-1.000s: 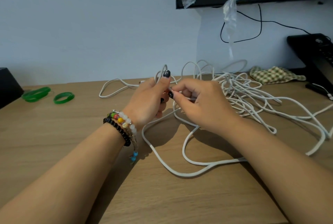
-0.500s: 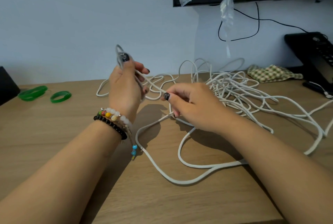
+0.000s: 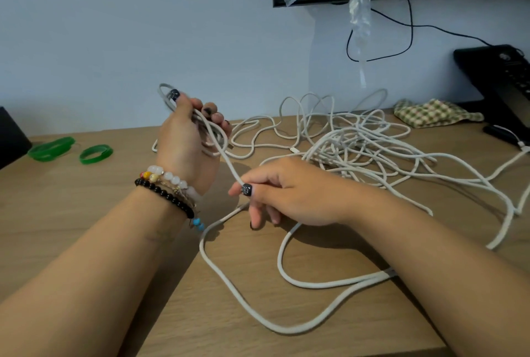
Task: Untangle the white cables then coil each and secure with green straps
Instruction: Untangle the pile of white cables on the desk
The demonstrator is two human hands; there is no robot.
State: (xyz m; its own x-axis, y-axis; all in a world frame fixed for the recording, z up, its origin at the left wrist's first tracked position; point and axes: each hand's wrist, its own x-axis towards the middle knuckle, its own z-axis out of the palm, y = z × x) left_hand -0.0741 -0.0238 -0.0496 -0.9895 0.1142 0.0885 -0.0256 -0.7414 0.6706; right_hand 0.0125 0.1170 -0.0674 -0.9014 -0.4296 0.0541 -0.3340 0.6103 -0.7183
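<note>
Head view hides part of the white cable: the coil inside the left hand is blurred, so its turns cannot be counted, and loose loops pass under the right forearm. Left grip is curled round that small coil, raised above the desk. Right hand pinches the same matte, round cord between thumb and forefinger, low over the desk's middle. A tangled white heap lies toward the far right edge. Two glossy green straps rest near the far left edge.
</note>
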